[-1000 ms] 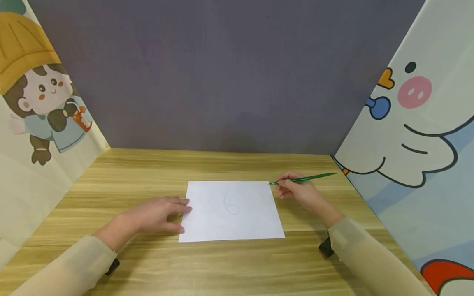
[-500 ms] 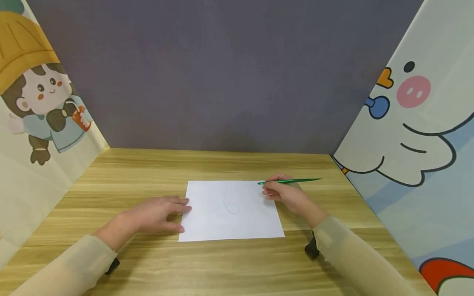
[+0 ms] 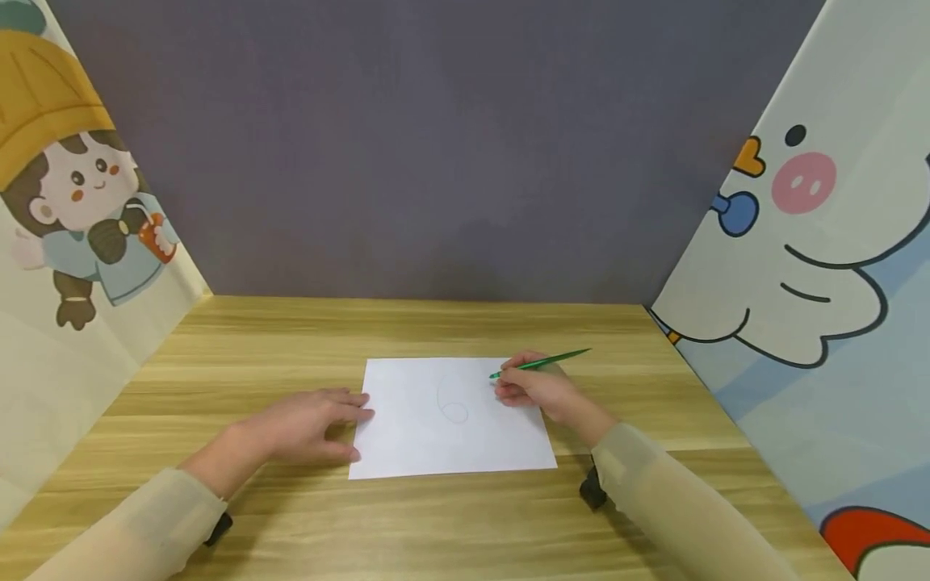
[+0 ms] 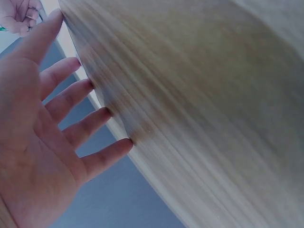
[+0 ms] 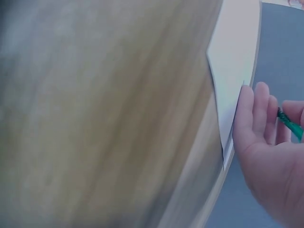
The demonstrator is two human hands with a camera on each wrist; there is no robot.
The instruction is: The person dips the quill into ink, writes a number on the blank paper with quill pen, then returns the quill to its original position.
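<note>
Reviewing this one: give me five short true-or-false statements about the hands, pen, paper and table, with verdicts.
1. The right hand holds a green pen. True.
2. The left hand grips a second pen. False: it holds no pen; its fingertips lie at the left edge of the white sheet.
3. A thin curve with a loop is drawn on the sheet. True.
4. The table is plain black. False: the table is light wood-grained.
5. The sheet lies between the hands. True.
</note>
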